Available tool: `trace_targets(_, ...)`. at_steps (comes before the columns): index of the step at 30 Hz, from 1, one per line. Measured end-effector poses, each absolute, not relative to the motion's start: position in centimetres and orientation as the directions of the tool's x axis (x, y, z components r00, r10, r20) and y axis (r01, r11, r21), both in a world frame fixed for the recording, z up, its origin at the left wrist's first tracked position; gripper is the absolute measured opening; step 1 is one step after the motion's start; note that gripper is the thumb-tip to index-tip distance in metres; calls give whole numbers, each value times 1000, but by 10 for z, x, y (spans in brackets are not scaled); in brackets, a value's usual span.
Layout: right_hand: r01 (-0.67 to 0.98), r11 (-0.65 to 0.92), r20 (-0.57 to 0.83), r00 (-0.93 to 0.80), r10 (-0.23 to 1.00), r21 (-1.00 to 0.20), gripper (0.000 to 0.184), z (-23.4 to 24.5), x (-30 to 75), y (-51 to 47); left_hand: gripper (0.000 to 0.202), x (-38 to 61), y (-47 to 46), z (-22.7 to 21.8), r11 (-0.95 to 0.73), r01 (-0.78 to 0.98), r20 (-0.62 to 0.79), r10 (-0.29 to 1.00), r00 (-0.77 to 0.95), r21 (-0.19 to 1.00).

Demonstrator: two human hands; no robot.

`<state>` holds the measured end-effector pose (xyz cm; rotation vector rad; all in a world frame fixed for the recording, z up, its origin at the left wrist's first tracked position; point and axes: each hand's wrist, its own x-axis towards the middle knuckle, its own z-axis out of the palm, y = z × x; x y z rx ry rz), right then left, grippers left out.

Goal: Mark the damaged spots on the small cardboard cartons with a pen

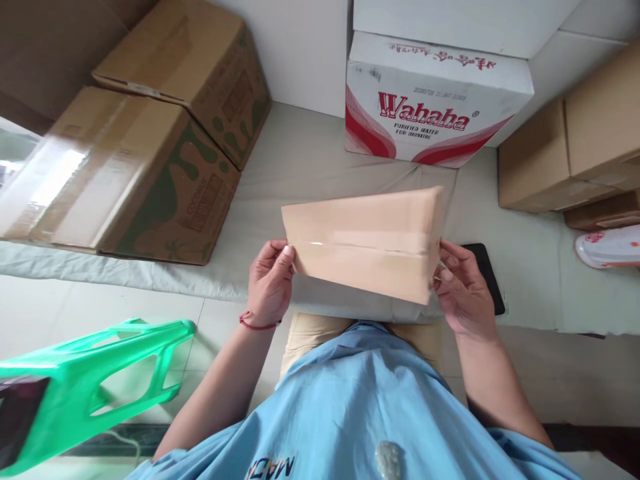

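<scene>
I hold a small tan cardboard box (367, 240) with clear tape along its seam, lifted above the edge of a cloth-covered surface (310, 167). My left hand (269, 283) grips the box's left end, thumb on top, a red string round the wrist. My right hand (463, 293) grips its right end with curled fingers. The box tilts slightly, its right end higher.
Two brown cartons (125, 173) are stacked at the left. A white and red Wahaha water carton (430, 100) stands behind, more brown cartons (570, 153) at the right. A black phone (487, 273) lies by my right hand. A green plastic stool (95, 380) stands low left.
</scene>
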<state>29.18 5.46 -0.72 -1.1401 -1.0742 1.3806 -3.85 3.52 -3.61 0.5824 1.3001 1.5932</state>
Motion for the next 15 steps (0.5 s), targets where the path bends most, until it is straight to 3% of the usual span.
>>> trace_targets(3, -154, -5, 13, -118, 993, -988, 33, 6, 286, 48, 54, -46, 40, -44, 47, -410, -246, 860, -447, 911)
trace_targets(10, 99, 223, 210, -127, 969, -970, 37, 22, 279, 33, 51, -47, 38, -52, 155, -372, -312, 857, -410, 915)
trace_targets(15, 419, 503, 427, -267, 864, -756, 43, 69, 288, 4, 49, -39, 40, -53, 339, -339, -433, 865, -255, 877)
